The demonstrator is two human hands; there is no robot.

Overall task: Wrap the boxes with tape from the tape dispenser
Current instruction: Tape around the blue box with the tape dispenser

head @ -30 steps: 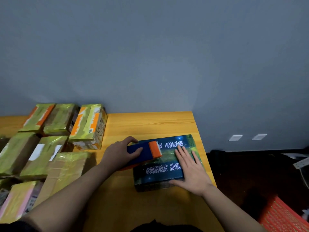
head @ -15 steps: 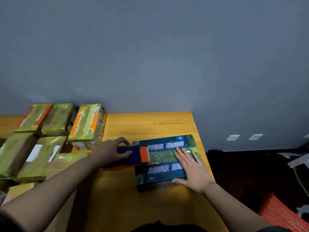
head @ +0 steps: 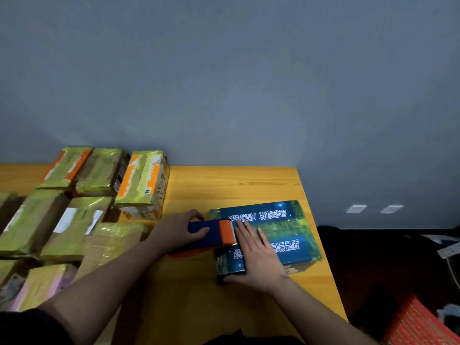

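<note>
A dark blue box (head: 281, 220) with white printed characters lies flat on the right part of the wooden table (head: 224, 185). A shiny strip of tape runs across the middle of its top. My left hand (head: 174, 232) grips the blue and orange tape dispenser (head: 214, 232), whose orange head sits at the box's left edge. My right hand (head: 256, 255) lies flat on the left half of the box top, fingers spread, with the fingertips just beside the dispenser's head.
Several boxes wrapped in yellow-green tape (head: 82, 202) fill the left side of the table, close to my left forearm. The table's right edge drops to a dark floor. A red basket (head: 418, 324) stands at the bottom right. A grey wall rises behind.
My left hand has drawn the dispenser leftwards across the box top to its left edge. My right hand has slid left along the box behind it.
</note>
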